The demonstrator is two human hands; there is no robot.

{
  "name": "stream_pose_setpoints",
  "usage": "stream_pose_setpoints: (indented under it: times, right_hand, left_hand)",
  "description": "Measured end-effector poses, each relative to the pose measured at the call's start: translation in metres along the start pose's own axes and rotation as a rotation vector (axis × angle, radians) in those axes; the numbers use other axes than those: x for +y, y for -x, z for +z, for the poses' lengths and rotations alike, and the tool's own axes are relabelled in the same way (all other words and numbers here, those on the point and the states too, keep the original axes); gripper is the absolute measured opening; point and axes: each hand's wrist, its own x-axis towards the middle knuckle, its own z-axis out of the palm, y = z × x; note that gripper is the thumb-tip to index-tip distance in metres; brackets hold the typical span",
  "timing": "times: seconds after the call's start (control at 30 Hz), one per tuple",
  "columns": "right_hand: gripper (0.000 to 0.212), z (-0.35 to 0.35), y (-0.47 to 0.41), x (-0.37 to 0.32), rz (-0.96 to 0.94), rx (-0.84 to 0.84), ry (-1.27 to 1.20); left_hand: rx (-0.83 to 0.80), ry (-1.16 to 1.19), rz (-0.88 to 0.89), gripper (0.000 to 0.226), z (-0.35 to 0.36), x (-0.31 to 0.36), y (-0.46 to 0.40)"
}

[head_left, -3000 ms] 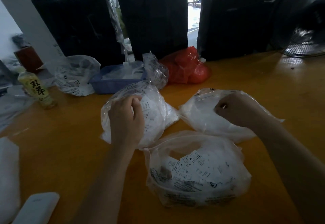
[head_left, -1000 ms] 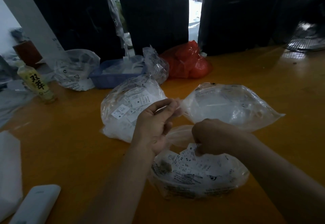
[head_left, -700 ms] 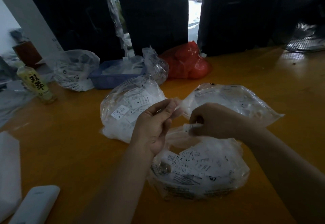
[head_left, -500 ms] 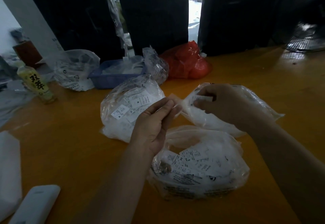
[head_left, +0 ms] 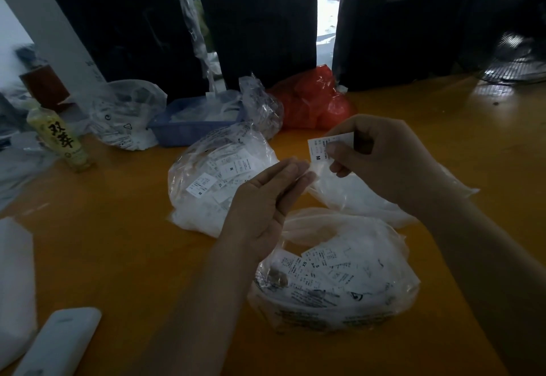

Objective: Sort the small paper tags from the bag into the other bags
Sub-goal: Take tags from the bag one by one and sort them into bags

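Pinched in the right hand (head_left: 381, 157), a paper tag (head_left: 320, 151) marked M faces the eye for reading.
Below the pinch lies the source bag (head_left: 334, 281); beside it, the left hand (head_left: 266, 198) pinches the right bag (head_left: 354, 195) by its mouth, apparently keeping it open; leftward sits the left bag (head_left: 212, 180).

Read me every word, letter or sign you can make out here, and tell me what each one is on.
"M": paper tag pinched by the right hand.
"M", "XL": tags inside the left clear bag.
"XS", "S": tags inside the near bag.
"双萃": yellow bottle.
Triangle sign: far clear bag.
Fine print on all tags and bags: too small to read.
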Motion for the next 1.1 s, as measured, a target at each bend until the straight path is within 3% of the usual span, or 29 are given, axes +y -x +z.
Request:
stream_pose_setpoints:
  times: [0.57,0.83,1.1]
  right_hand:
    - [0.014,0.011,0.007,-0.005,-0.073,0.059,0.083]
    - [0.005,0.02,0.01,-0.004,-0.104,0.148,0.196]
    - [0.006,0.023,0.006,0.006,-0.12,0.115,0.283]
  left_hand:
    - [0.07,-0.127,0.163,0.043,-0.002,-0.003,0.001]
    - [0.054,-0.152,0.153,0.043,0.0,-0.004,0.003]
    - [0.119,-0.317,0.162,0.039,0.001,0.001,0.006]
